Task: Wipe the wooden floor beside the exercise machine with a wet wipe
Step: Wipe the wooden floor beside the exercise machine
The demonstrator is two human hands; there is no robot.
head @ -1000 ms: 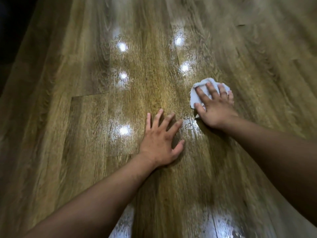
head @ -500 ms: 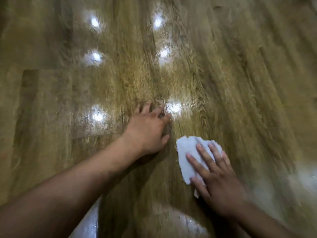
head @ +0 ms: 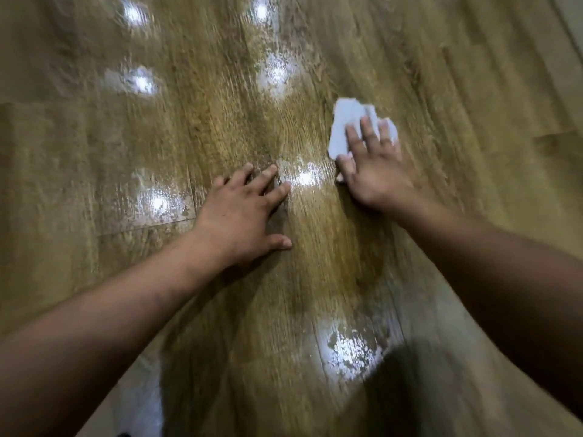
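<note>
The wooden floor [head: 441, 74] fills the frame, blurred and glare-spotted. At centre the left hand [head: 243, 212] lies flat on it, grip apart. Right of centre the right hand [head: 375, 171], grip also apart, presses flat on the wet wipe [head: 344, 127], hiding its near half.

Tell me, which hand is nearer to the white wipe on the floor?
Right. The right hand presses on the wipe with straight fingers. The left hand rests on the wooden floor, apart from the wipe.

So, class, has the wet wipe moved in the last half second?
Yes. Against the braced left hand, the wet wipe under the right hand has slid away from the person, past that hand's fingertips.
</note>
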